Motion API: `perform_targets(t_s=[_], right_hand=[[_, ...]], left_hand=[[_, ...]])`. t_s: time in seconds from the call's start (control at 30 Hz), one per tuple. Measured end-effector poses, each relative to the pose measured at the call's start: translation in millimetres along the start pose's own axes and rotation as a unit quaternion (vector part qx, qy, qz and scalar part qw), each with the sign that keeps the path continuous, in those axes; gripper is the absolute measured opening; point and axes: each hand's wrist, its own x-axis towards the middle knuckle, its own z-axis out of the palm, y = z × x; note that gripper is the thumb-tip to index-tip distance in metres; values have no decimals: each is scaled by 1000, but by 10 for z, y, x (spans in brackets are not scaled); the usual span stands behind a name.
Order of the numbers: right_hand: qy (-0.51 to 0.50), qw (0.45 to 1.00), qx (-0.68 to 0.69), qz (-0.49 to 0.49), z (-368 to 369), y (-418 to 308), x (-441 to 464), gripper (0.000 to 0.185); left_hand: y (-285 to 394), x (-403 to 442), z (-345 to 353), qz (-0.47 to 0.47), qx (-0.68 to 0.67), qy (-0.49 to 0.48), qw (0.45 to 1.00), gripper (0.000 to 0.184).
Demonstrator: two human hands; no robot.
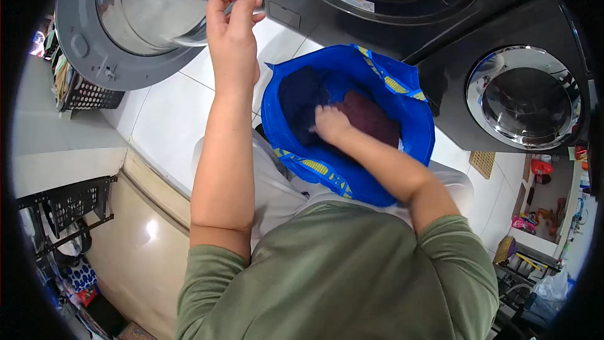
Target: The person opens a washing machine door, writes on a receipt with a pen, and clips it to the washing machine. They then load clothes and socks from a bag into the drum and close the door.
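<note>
A blue bag [425,129] with yellow-patterned handles stands open between my legs. Inside it lie a dark navy garment [301,97] and a maroon garment [371,116]. My right hand [332,124] reaches into the bag, fingers curled against the navy garment, next to the maroon one. Raised at the upper left, my left hand [234,34] has its fingers bent round the clear edge of the open washing machine door [135,75]. Part of that edge is hidden behind the hand.
A dark front-load machine [352,31] stands ahead, its drum opening at the top. Another machine with a chrome-ringed door [525,97] is at right. A black basket [91,96] sits beyond the open door. White tiles [160,119] cover the floor; shelves line both sides.
</note>
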Motion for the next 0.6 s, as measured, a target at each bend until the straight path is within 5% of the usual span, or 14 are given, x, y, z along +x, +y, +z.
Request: perform_targets(t_s=[0.17,0.23,0.27,0.37,0.4,0.43,0.47,0.5,0.57,0.6], right_hand=[[-78,990,101,58,154,91,-27,23],[-79,985,151,16,-699,-26,-13,15],[98,975,166,-113,-1315,62,21,16],[415,878,162,-177,-2517,-68,-204,15],[473,821,279,-156,-2591,-104,-224,14],[522,746,392,-133,-2635,-148,-230,14],[503,804,264,-174,-2671,-150,-257,15],[317,912,198,-168,-2745,-72,-281,18],[400,892,120,-172,-3120,-137,-379,9],[459,825,273,-185,-3329,114,-315,12]], left_hand=[[23,-36,23,-19,35,-27,999,29],[74,7,-10,-31,43,-68,996,27],[88,-8,-23,-41,47,-89,994,26],[95,-11,-29,-22,24,-87,996,24],[80,-6,-45,-15,41,-97,994,31],[68,-8,-50,-16,1,-104,994,35],[61,-11,-64,-18,-38,-112,993,38],[49,-14,-65,-20,-78,-118,990,42],[3,-36,-17,-3,-96,-172,980,45],[-31,-30,48,24,-82,-207,975,43]])
